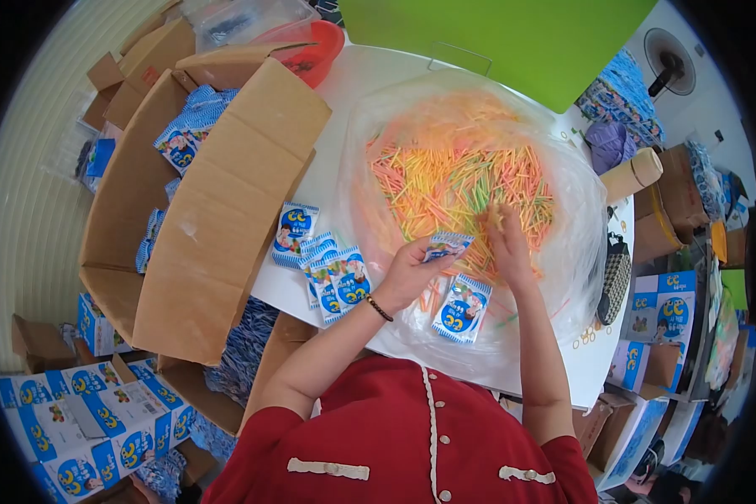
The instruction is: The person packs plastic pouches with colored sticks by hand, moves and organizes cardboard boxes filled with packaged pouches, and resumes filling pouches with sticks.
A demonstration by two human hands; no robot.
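My left hand (406,275) grips a small blue-and-white printed packet (448,245) at the near edge of a large clear plastic bag (361,210). Inside this spread bag lies a heap of thin sticks (420,189) in yellow, orange, pink and green. Over the heap's right side is my right hand (509,245), its fingers drawn together at the sticks; what they hold is hidden. Another packet (462,308) lies flat between my forearms. Left of my left hand, several similar packets (349,281) overlap on the white table (311,189), with more packets (295,233) just beyond them.
A tall open cardboard box (227,202) with packets inside stands at the left. Behind it is a red bowl (319,57). A beige cylinder (632,175) and a checkered pouch (615,277) lie along the table's right edge. Printed cartons (92,420) are stacked at lower left.
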